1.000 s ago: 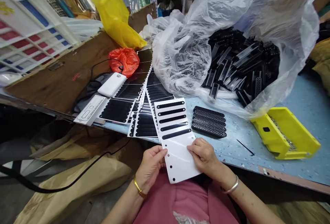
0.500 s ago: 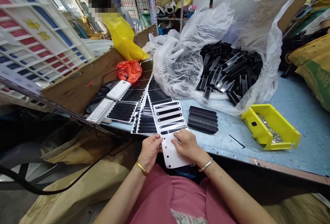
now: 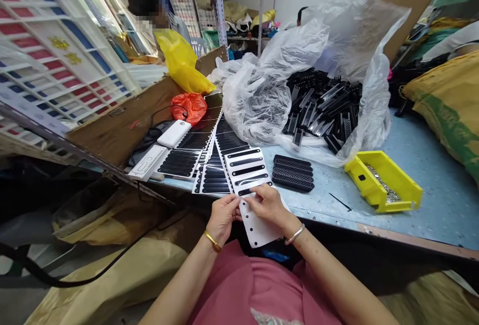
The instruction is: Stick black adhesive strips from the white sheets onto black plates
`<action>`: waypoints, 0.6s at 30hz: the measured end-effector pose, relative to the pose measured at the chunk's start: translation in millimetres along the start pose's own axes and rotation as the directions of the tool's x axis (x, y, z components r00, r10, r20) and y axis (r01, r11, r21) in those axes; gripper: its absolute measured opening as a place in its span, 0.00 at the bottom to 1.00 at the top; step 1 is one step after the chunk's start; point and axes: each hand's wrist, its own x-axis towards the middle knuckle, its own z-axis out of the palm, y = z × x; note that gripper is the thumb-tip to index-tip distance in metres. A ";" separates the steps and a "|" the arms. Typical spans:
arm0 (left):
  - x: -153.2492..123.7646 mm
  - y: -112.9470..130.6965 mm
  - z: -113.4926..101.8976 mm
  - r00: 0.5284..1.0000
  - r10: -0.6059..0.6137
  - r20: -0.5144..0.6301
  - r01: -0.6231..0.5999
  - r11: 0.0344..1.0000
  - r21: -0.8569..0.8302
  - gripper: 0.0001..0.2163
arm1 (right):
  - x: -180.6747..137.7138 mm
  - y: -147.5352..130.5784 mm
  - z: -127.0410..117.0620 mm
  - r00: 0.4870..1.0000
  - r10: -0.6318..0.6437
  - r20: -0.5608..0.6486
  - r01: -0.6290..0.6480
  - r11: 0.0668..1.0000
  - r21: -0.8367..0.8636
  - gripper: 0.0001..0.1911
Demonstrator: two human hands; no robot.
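A white sticker sheet (image 3: 258, 223) with black strips hangs over the table's front edge, its lower part bare backing with small dark dots. My left hand (image 3: 224, 214) is closed in a pinch on the sheet's left edge. Bent over the sheet is my right hand (image 3: 269, 206), its thumb and forefinger close together by the lowest black strip (image 3: 246, 191); whether they have lifted it is hard to see. More sticker sheets (image 3: 215, 178) lie fanned out beyond. To the right sit several black perforated plastic pieces (image 3: 293, 172) side by side.
A clear plastic bag (image 3: 258, 100) full of black plastic parts (image 3: 325, 110) stands behind. At right are a yellow bin (image 3: 407, 193) of small metal pieces and a thin black strip (image 3: 340, 202). White boxes (image 3: 149, 162) and a red bag (image 3: 190, 107) lie left. A person (image 3: 179, 26) is beyond.
My right fingers have moved left along the lowest strip, closer to my left hand, which still pinches the sheet's edge. The view has turned slightly to the right.
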 end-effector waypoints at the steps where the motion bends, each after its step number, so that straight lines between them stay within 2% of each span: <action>1: -1.4 0.6 1.5 1.000 0.008 0.010 -0.008 1.000 -0.011 0.13 | 2.0 -2.5 3.6 1.000 0.010 0.002 -0.010 1.000 0.012 0.08; 6: -0.8 1.5 6.5 0.998 0.027 0.055 -0.024 0.998 -0.055 0.09 | 7.8 -8.8 12.5 0.994 0.109 0.018 -0.109 0.994 0.016 0.10; 9: 2.4 -0.6 8.3 0.995 0.037 0.093 -0.033 0.999 -0.040 0.09 | 9.5 -11.9 7.8 0.982 0.189 0.008 -0.188 0.973 0.131 0.05; 11: 3.8 -2.4 9.9 0.994 0.034 0.108 -0.032 0.999 -0.027 0.10 | 11.3 -15.4 4.3 0.963 0.271 -0.008 -0.256 0.916 0.309 0.02; 13: 4.3 -4.0 11.6 0.994 0.032 0.105 -0.030 0.999 -0.021 0.11 | 13.5 -18.5 2.1 0.937 0.349 -0.010 -0.307 0.835 0.457 0.04; 18: 4.6 -0.6 6.9 0.996 0.056 0.071 -0.055 0.998 -0.019 0.10 | 17.4 -16.4 -12.0 0.877 0.480 -0.020 -0.372 0.704 0.605 0.09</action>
